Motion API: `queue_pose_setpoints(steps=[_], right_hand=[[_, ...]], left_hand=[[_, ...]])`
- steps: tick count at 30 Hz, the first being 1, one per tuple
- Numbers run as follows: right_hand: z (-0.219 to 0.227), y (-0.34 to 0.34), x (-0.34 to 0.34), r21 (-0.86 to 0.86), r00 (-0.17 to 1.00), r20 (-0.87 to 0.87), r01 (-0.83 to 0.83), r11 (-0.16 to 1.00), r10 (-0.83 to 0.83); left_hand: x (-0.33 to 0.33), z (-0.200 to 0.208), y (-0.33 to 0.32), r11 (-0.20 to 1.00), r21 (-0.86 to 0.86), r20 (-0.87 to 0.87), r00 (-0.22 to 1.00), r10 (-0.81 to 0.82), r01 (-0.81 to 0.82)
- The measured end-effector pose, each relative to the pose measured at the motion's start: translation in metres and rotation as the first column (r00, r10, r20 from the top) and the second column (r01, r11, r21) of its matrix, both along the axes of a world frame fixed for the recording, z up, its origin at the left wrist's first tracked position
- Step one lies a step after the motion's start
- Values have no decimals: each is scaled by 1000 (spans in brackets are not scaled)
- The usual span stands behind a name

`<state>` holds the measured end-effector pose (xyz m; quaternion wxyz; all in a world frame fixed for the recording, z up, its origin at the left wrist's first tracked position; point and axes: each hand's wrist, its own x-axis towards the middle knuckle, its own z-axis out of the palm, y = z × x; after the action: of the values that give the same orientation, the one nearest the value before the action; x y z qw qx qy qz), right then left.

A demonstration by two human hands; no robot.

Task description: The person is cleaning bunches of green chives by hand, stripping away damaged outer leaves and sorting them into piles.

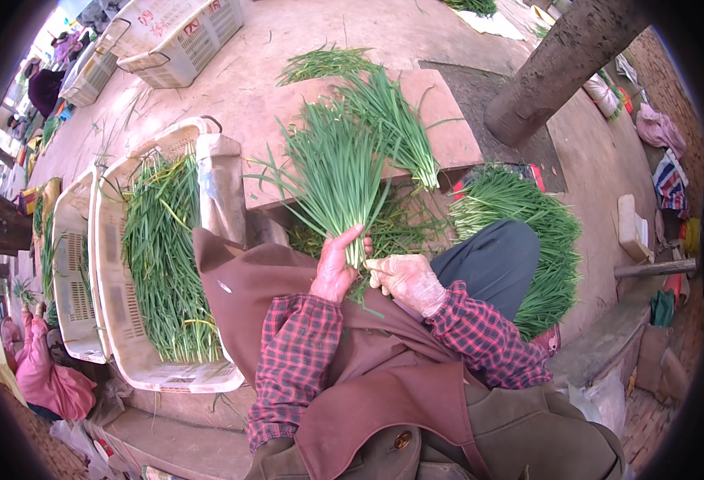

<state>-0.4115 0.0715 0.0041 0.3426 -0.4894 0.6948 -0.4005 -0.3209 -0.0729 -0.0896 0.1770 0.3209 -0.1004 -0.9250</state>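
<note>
Pinkish slab [440,112] ahead; left hand [334,270] clasping green bundle [336,172] by its stems [355,253]; right hand [408,280] curled by the stem ends, grip unclear from here

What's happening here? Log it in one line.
left hand: gripping chive bunch low | right hand: beside its stem ends | person's left: chives in white plastic crate | person's right: chive pile

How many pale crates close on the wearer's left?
2: the crate holding greens by the apron, and a second crate just left of it. More may be hidden.
</note>
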Motion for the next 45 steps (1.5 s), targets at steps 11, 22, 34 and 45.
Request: queue_pose_setpoints(steps=[11,22,34,45], right_hand=[[-1,27,-26,353,938,-287,-85,932,194],[-25,-5,13,279,569,764,133,951,-304],[-66,0,-24,168,922,82,363,917,-380],[-65,-45,-37,171,500,801,336,926,-329]], left_hand=[[-8,8,1,997,-45,-45,997,65,-67],[-5,9,1,983,-178,31,998,48,-42],[-6,5,1,967,-248,53,996,76,-60],[0,24,12,961,-245,77,991,-113,128]])
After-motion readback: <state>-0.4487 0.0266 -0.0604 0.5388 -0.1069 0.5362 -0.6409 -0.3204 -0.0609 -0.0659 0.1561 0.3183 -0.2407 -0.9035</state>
